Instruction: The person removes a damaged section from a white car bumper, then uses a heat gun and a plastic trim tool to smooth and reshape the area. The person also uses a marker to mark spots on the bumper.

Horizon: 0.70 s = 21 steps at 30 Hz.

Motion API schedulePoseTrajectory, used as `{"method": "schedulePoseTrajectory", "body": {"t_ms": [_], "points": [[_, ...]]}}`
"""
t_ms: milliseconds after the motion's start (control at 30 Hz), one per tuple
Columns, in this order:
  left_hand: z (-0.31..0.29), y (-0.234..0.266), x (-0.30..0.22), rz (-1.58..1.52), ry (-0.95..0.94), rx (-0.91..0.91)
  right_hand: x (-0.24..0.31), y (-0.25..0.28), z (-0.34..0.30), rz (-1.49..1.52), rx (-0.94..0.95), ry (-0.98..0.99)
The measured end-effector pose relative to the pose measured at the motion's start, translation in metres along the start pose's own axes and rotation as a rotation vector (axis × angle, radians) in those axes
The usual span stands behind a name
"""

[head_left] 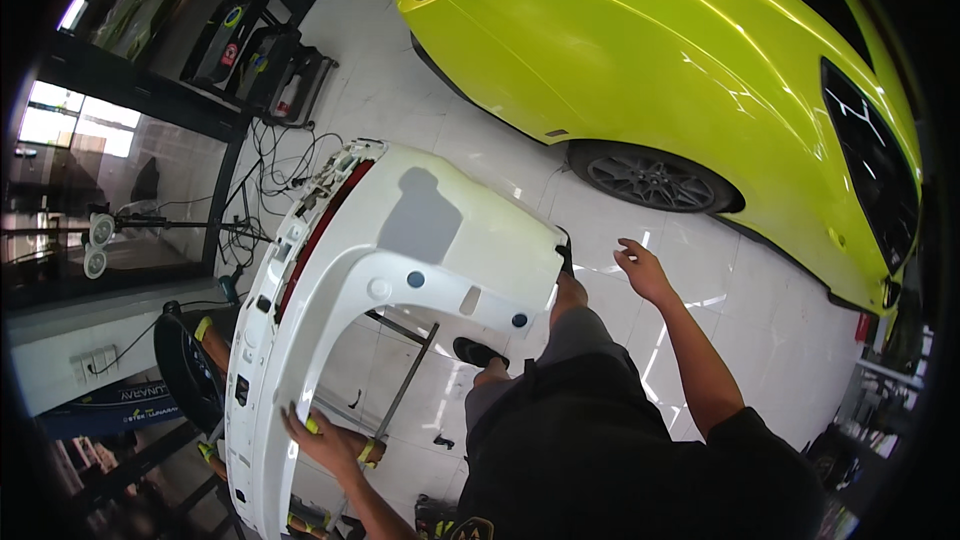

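A large white car bumper [330, 275] rests on a padded metal stand [405, 380] to my left. It bears a grey patch [418, 220] on its upper face and a dark red strip along its inner side. At the bumper's near inner edge, my left hand [328, 443] touches the rim with fingers stretched out and apart. A yellow-green band of the stand shows by those fingers. Past the bumper's right end, my right hand [642, 270] hangs in the air, holding nothing, its fingers slightly bent and apart.
A yellow-green car [640, 60] with a dark wheel [655, 178] stands at the far right. Black cables [265, 165] lie beyond the bumper. A black cart [285, 75] is at the far left, and a round two-headed lamp [98, 245] at the left. White glossy tiles [460, 130] cover the floor.
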<state>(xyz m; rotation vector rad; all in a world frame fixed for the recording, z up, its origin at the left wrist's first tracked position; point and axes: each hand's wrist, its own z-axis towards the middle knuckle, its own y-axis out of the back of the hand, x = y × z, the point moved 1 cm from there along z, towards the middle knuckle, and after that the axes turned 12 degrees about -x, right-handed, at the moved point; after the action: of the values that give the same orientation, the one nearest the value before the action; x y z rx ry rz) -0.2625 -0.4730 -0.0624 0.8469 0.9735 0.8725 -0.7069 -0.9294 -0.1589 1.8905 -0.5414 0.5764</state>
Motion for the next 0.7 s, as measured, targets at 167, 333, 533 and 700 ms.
{"method": "schedulePoseTrajectory", "body": {"t_ms": [167,333,533,700], "points": [[-0.07,-0.076,-0.121,-0.219,0.314,0.209,0.0,-0.007,0.077,0.018,0.151,0.024],[-0.141,-0.13,-0.223,-0.309,0.611,0.445,0.052,-0.061,0.159,0.002,0.292,0.224],[-0.114,-0.146,-0.333,-0.343,0.57,0.441,0.182,-0.162,0.216,0.095,0.47,0.533],[-0.107,-0.161,-0.333,-0.36,0.541,0.496,0.29,-0.242,0.255,0.059,0.448,0.564]]}}
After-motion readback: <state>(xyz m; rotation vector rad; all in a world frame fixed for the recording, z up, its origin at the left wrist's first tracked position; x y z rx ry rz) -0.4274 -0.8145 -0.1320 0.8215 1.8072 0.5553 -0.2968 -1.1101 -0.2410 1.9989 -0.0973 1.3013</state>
